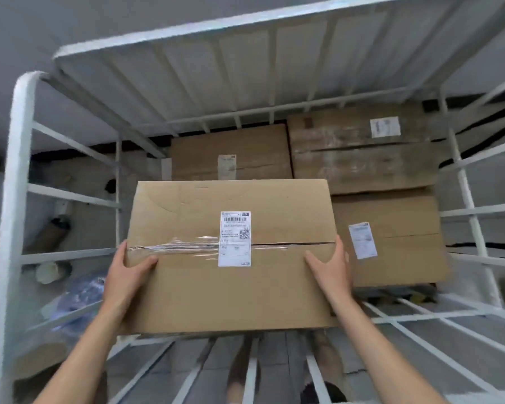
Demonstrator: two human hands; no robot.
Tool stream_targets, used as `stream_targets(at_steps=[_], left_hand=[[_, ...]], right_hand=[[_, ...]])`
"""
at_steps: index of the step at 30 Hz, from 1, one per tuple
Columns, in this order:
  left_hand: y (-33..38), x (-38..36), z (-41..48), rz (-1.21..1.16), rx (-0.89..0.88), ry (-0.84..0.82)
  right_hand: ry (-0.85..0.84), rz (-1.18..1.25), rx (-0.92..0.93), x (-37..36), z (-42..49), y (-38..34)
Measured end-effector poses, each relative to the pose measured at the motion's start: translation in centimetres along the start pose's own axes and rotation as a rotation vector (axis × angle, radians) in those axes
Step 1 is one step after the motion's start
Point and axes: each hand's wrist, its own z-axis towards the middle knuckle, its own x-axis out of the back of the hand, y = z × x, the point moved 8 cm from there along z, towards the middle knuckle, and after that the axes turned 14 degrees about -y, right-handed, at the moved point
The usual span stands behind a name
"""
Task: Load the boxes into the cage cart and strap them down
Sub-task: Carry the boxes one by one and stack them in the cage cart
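White steel bars of the cage cart wall in three loaded boxes at the back and right. The carried box hangs over the free front-left bay, near the right-hand stack. It is best lowered level and slid snug against its neighbours, with knuckles kept off the bars. It is plain brown cardboard, creased, its top seam partly gaping. The left hand and right hand each clasp a short side, thumbs on top. Clear tape and a white shipping label cross the seam.
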Motion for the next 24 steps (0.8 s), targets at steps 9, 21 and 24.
stream_targets(at_steps=[9, 21, 24], left_hand=[[-8.9, -3.1, 13.7, 0.039, 0.007, -0.112], [-20.4, -11.9, 17.2, 0.004, 0.187, -0.163], [-19.0, -12.7, 20.0, 0.027, 0.142, -0.145]], right_hand=[[0.008, 0.035, -0.112, -10.7, 7.3, 6.6], [-0.027, 0.012, -0.044, -12.9, 16.2, 11.6], [-0.019, -0.012, -0.066, -13.0, 18.2, 12.4]])
